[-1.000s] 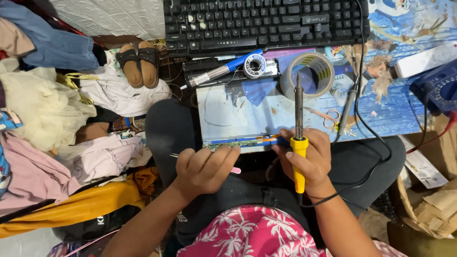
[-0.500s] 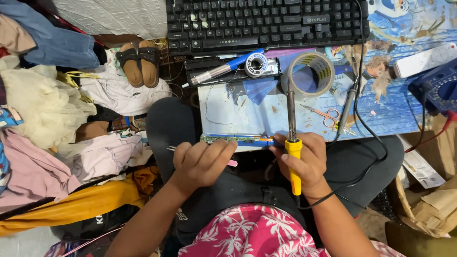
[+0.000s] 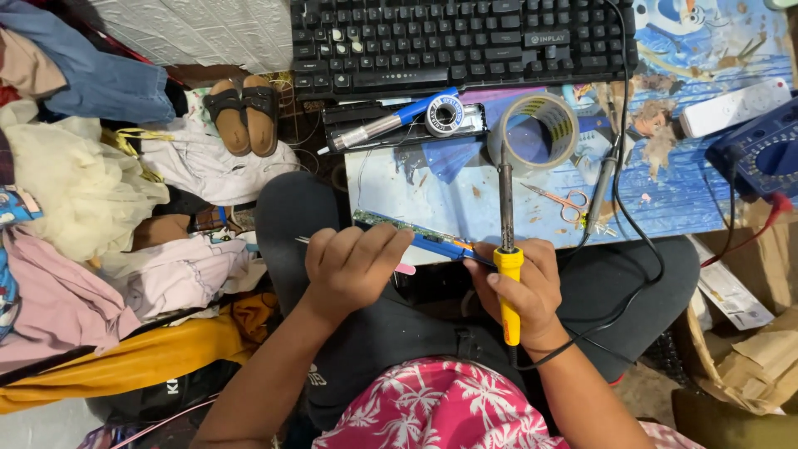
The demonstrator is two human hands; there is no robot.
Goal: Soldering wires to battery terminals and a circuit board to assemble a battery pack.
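Right hand (image 3: 525, 284) grips soldering iron (image 3: 506, 249).

A black keyboard (image 3: 461, 41), tape roll (image 3: 540, 130), scissors (image 3: 564, 202) and sandals (image 3: 243, 114) lie around.

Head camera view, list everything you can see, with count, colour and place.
keyboard: one, black, top of table
tape roll: one, tan, table centre
solder spool: one, silver, below keyboard
scissors: one, pinkish handles, right of tape roll
multimeter: one, dark blue, right edge
sandals: two, brown, floor at left
clothes pile: several, mixed colours, far left
circuit strip: one, green, table's near edge
soldering iron: one, yellow handle, in right hand
left hand: on the strip
right hand: gripping the iron
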